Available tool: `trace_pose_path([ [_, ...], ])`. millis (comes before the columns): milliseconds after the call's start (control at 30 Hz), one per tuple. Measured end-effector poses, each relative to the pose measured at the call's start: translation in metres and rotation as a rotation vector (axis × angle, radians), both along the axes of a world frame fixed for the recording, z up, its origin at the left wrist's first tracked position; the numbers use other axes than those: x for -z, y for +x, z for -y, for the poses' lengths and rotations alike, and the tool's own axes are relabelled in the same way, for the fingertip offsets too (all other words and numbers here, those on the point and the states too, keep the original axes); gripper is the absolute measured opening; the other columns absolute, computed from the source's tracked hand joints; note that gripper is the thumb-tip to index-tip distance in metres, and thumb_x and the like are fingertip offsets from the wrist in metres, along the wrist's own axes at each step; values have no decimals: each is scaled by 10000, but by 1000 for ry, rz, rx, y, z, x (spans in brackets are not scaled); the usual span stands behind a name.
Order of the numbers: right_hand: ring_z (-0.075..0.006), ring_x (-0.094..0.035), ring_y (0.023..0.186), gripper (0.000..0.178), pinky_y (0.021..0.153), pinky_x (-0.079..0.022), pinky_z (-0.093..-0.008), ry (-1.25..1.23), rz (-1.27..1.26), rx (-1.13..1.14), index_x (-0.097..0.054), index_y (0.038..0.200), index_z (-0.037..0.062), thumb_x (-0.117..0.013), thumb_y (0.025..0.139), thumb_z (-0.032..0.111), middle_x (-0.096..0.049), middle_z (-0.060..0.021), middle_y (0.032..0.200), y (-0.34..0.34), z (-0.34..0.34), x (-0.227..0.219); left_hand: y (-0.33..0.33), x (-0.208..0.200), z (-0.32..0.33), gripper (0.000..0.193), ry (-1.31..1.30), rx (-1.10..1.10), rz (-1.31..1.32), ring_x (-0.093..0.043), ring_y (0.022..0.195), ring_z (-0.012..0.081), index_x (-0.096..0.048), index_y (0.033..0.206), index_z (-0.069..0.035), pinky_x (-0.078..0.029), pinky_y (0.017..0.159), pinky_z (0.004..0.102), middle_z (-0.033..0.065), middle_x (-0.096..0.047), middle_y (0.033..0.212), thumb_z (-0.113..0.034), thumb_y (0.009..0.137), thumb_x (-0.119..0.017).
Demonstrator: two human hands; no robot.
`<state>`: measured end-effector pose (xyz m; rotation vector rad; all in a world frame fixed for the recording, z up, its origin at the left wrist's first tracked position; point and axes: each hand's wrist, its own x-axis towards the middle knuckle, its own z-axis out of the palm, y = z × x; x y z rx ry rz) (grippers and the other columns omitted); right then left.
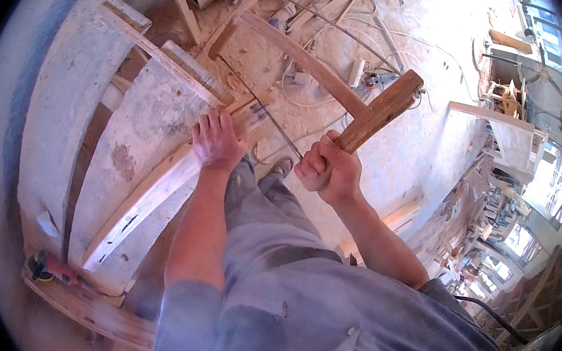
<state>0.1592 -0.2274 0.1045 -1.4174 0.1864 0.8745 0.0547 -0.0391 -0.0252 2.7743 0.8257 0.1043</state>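
Observation:
My right hand (331,167) is wrapped round the lower end of the wooden side arm of a frame saw (383,111). Its thin blade (260,103) runs from beside that fist up to the far arm and crosses the end of a pale wooden beam (151,195). From this view I cannot tell how deep the blade sits in the wood. My left hand (217,140) grips the top of the beam just left of the blade, fingers over it. The beam lies along the near side of a worn workbench (146,114), its end jutting past the bench.
A red and black power tool (60,271) lies on a plank at the bench's left end. Cables, wood offcuts (355,72) and sawdust cover the floor ahead. My sandalled foot (283,166) stands below the saw. Wood piles and a pale box-like cabinet (510,133) line the right.

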Motion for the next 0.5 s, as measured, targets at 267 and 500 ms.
trace_pose_path([
  [267, -217, -546, 664, 145, 709, -451, -429, 279, -390, 47, -568, 711, 171, -692, 785, 161, -553, -2, 687, -31, 89, -99, -3, 1, 1, 602, 47, -23, -8, -567, 954, 310, -598, 1079, -55, -468, 820, 441, 107, -591, 1014, -395, 633, -815],
  [500, -183, -390, 518, 225, 536, -365, -388, 261, -422, 237, -411, 785, 165, -504, 990, 146, -370, -11, 590, 15, -11, 31, 1, 0, 4, 615, 51, -3, 20, -570, 962, 311, -593, 1100, -55, -471, 825, 450, 118, -588, 1020, -386, 632, -817],
])
